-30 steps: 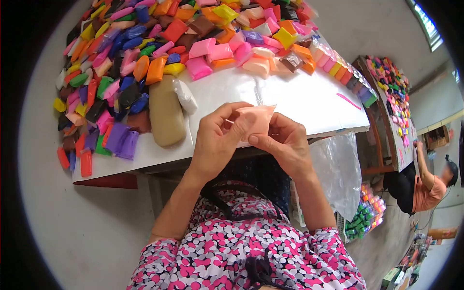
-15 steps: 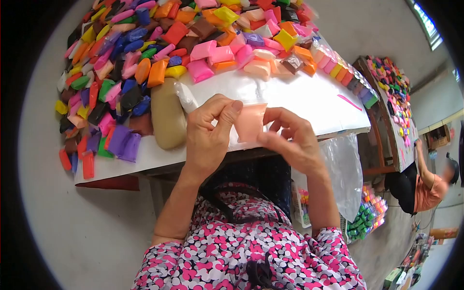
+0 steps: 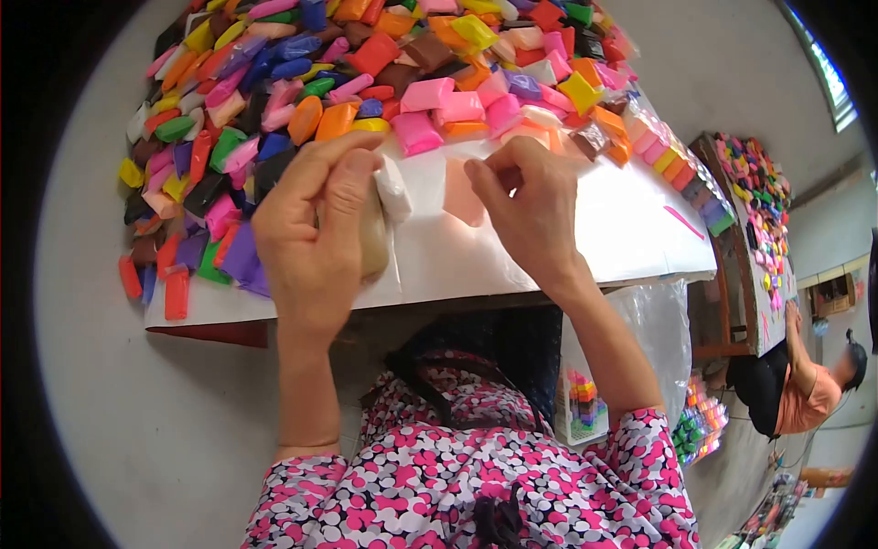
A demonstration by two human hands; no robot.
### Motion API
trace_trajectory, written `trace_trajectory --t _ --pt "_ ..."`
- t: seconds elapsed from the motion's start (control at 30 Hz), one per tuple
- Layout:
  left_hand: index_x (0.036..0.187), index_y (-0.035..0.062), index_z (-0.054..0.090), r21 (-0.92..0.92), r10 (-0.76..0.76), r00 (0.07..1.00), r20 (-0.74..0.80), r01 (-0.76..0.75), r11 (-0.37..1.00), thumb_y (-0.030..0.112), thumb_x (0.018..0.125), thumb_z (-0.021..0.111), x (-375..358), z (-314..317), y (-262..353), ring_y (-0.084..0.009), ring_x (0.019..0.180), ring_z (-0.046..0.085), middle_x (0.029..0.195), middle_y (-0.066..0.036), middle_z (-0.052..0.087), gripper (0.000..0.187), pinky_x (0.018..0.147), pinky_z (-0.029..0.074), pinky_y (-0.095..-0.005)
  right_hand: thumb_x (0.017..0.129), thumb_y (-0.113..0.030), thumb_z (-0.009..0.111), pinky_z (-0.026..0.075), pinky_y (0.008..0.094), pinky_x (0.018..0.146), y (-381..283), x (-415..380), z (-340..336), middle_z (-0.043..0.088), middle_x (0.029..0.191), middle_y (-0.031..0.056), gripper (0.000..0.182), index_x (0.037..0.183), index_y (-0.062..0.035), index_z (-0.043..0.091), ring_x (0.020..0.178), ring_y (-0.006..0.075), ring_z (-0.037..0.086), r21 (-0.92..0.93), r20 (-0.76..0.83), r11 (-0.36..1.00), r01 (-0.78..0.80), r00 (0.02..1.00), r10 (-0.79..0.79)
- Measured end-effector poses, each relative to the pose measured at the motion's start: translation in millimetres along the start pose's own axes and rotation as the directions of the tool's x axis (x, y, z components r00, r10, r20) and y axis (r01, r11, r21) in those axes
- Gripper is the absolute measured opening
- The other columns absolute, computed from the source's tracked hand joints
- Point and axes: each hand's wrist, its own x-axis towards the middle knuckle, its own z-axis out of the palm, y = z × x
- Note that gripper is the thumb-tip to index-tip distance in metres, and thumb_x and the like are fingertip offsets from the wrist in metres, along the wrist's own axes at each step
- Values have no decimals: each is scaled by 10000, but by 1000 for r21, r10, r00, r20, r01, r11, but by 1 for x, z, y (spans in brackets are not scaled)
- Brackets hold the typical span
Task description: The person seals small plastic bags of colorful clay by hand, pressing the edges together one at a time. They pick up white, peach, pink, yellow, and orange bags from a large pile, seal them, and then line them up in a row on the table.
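Observation:
My right hand (image 3: pixel 538 206) is closed in a pinch at the edge of a flat peach packet (image 3: pixel 463 194), which is tilted above the white tabletop (image 3: pixel 439 265). Blur hides exactly how the fingertips grip it. My left hand (image 3: pixel 315 229) is loosely curled over the left part of the table, thumb and forefinger close to each other, with nothing visible between them. Behind that hand a smooth beige lump (image 3: pixel 374 242) is partly hidden. Beside the lump, near my left thumb, lies a small white packet (image 3: pixel 394 190).
Many coloured packets (image 3: pixel 439 101) are heaped across the far and left parts of the table. A row of coloured blocks (image 3: pixel 677 169) lines the right edge. Clear plastic (image 3: pixel 654 320) hangs below it. At another table, a person (image 3: pixel 809 393) is at the right.
My left hand has let go of the peach packet and moved left. My right hand and the packet have moved up and away from the table's near edge. The view has shifted slightly.

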Motion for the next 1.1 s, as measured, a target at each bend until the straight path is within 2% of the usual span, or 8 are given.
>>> trace_trajectory --t 0.17,0.27,0.3,0.5,0.6,0.7,1.0,1.1 --pt "1221 7 605 213 -50 997 62 35 976 133 923 626 14 -17 -27 -196 1022 579 1149 -124 620 324 885 458 -302 805 -148 680 485 457 577 -1 5 43 575 817 162 224 837 -39 487 688 370 602 -217 52 968 122 992 -114" --pt "1299 29 548 316 112 968 227 -181 931 113 871 645 16 -17 -39 -268 1160 530 1256 -143 579 447 1007 401 -360 787 -159 699 502 428 603 -5 4 39 574 906 169 252 910 -22 527 704 338 612 -106 185 993 52 982 -32" --pt "1395 65 474 303 81 948 308 -178 936 62 845 639 17 -20 -37 -240 1287 453 1336 -115 536 575 1108 310 -352 775 -148 698 508 420 631 -8 5 31 575 956 172 292 976 -11 536 715 325 614 -36 257 999 0 966 10" --pt "1407 54 448 287 -10 913 407 -117 951 34 799 660 22 -24 -47 -257 1319 436 1378 -122 517 644 1120 301 -352 704 -61 663 512 382 777 4 18 4 581 1179 196 642 1318 17 490 791 287 629 43 537 994 -101 841 62" --pt "1407 47 440 323 33 901 433 -190 927 24 786 667 19 -23 -49 -260 1312 449 1379 -129 520 662 1123 298 -352 739 -88 708 518 299 697 2 22 15 620 1137 109 640 1344 -23 508 832 154 617 44 636 989 -140 767 80" --pt "1407 44 437 271 3 915 404 -123 955 21 780 669 15 -22 -52 -269 1292 473 1356 -130 539 669 1116 308 -362 724 -84 668 505 380 731 3 21 21 628 939 215 495 1194 32 569 773 308 633 106 611 975 -194 786 90" --pt "1405 41 437 340 44 912 408 -196 920 27 764 677 16 -19 -53 -293 1263 497 1337 -139 551 684 1096 335 -368 727 -119 708 509 369 725 1 17 18 626 948 208 456 1138 45 596 772 290 645 123 576 974 -189 813 85" --pt "1417 26 413 313 -18 909 416 -125 942 96 787 683 17 -20 -49 -354 1323 424 1374 -211 495 689 1116 304 -420 761 -129 712 507 298 710 5 17 16 627 1075 118 523 1250 2 582 823 163 629 69 615 982 -176 783 97"
